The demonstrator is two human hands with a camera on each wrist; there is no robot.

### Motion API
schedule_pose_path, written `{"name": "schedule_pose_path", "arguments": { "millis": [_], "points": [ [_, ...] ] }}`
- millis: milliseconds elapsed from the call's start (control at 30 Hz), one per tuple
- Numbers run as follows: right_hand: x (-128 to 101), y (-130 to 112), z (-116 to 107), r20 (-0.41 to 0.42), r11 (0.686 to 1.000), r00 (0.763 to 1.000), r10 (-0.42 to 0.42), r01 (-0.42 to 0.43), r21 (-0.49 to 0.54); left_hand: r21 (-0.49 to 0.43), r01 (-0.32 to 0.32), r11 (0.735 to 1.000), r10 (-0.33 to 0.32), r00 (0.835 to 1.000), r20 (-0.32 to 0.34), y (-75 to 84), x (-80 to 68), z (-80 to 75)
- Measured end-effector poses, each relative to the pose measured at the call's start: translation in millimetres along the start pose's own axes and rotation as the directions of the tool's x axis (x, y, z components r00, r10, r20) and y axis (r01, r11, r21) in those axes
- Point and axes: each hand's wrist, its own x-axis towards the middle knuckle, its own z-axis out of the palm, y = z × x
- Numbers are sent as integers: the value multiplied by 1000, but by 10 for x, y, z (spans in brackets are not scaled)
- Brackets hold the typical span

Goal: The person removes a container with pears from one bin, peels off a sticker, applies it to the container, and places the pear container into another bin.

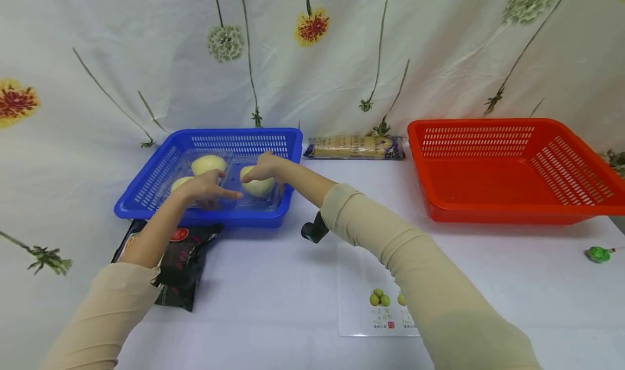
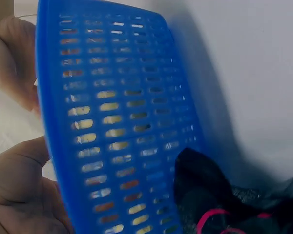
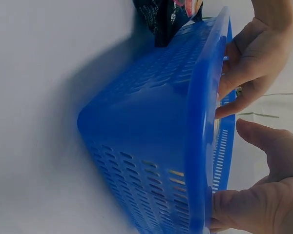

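Inside the blue basket (image 1: 244,218) lie pale yellow, rounded items in clear plastic packaging. My left hand (image 1: 202,188) reaches in from the front with thumb spread, next to a pale round item (image 1: 209,165). Over another pale round item (image 1: 257,185), my right hand (image 1: 270,168) spans the right part of the basket; its thumb lies across the item's upper left. In the right wrist view, the right hand (image 3: 268,185) has its thumb apart from its fingers, which go behind the rim. Basket walls hide some fingertips in both wrist views.
A dark packet (image 1: 183,256) lies against the basket's front left. To the right stands a red basket (image 1: 508,214). A long noodle packet (image 1: 354,148) lies along the back, a printed clear sheet (image 1: 361,316) in front, and a small green object (image 1: 598,254) far right.
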Motion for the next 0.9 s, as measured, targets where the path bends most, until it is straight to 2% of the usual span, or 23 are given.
{"name": "schedule_pose_path", "arguments": {
  "millis": [100, 200, 333, 433, 567, 767, 900],
  "points": [
    [-32, 13, 8, -10, 997, 1000, 2, -2, 77, -55, 14, 998, -13, 1000, 9, 8, -44, -53],
    [-87, 23, 10, -55, 991, 998, -13, 20, 131, -112, 19, 994, -18, 1000, 9, 43, -104, -129],
    [-216, 3, -4, -137, 973, 989, -63, 92, 211, -117, 9, 993, -12, 1000, -21, 112, -220, -272],
    [-365, -18, -79, -166, 942, 981, -101, 148, 300, -106, -17, 994, 11, 998, -61, 185, -320, -379],
    [-557, -1, -260, -183, 915, 973, -145, 202, 350, -131, -78, 988, 65, 993, -103, 306, -417, -455],
    [-741, 135, -464, -239, 844, 961, -141, 243, 478, -221, -151, 964, 109, 975, -192, 505, -491, -359],
    [-852, 319, -587, -274, 835, 954, -123, 249, 491, -302, -209, 930, 139, 962, -237, 666, -485, -230]
  ]
}}
